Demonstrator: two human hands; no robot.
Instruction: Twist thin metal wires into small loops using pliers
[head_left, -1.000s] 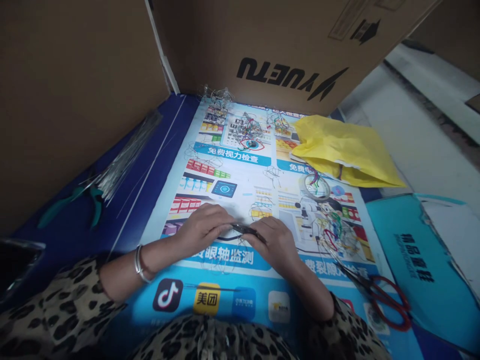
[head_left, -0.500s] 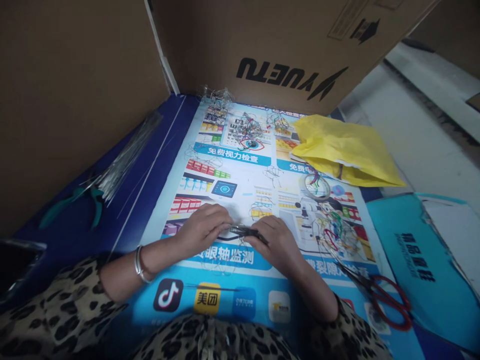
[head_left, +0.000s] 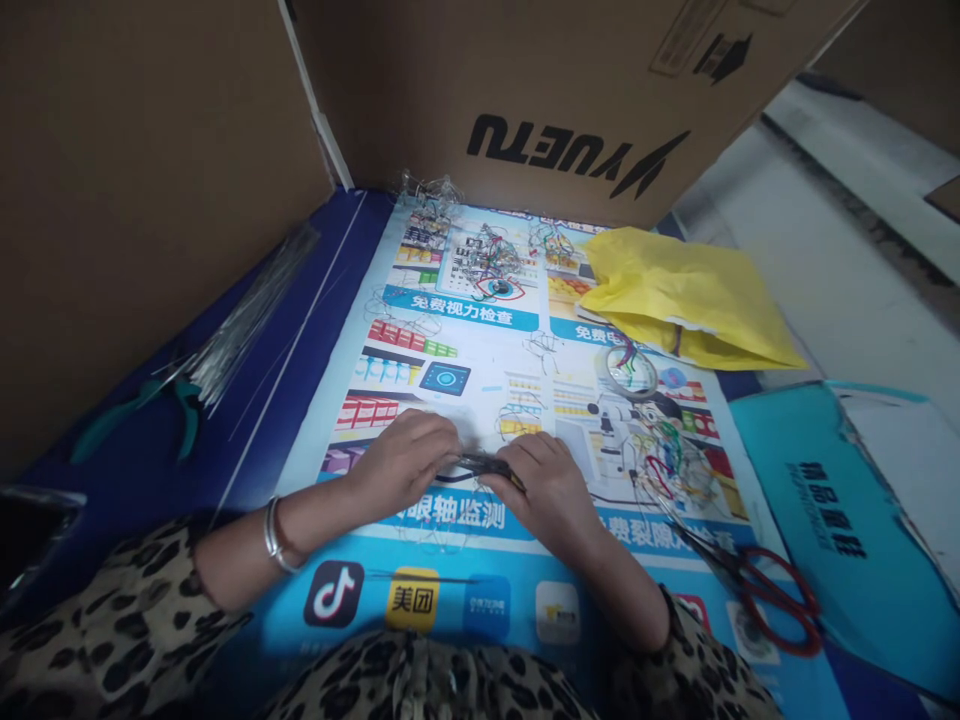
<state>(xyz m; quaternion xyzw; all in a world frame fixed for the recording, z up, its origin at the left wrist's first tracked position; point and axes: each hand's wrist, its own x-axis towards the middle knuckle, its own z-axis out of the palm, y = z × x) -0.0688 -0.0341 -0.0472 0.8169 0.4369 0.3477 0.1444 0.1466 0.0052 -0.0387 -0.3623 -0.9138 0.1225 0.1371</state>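
Observation:
My right hand (head_left: 551, 495) is closed around small dark pliers (head_left: 484, 463), whose narrow jaws point left. My left hand (head_left: 405, 460), with a silver bangle at the wrist, is closed in a pinch beside the jaw tips. Between its fingers is thin wire, mostly hidden, and faint strands show near the pliers. Both hands are over the middle of a printed poster (head_left: 495, 385). Bent wire pieces (head_left: 544, 347) lie beyond them. To the right of my right hand is a tangle of coloured wire (head_left: 675, 470), next to red-handled scissors (head_left: 776, 600).
Straight wires (head_left: 247, 320) and teal-handled pliers (head_left: 187, 420) lie at left. Wire tangles (head_left: 491, 255) sit farther back, before a cardboard box (head_left: 570, 80). At right are a tape roll (head_left: 631, 372), a yellow bag (head_left: 690, 290) and a blue packet (head_left: 832, 500). A dark object (head_left: 34, 535) lies lower left.
The pliers have turned slightly in my right hand, and the left fingers have shifted a little at the jaws. The whole view has moved slightly.

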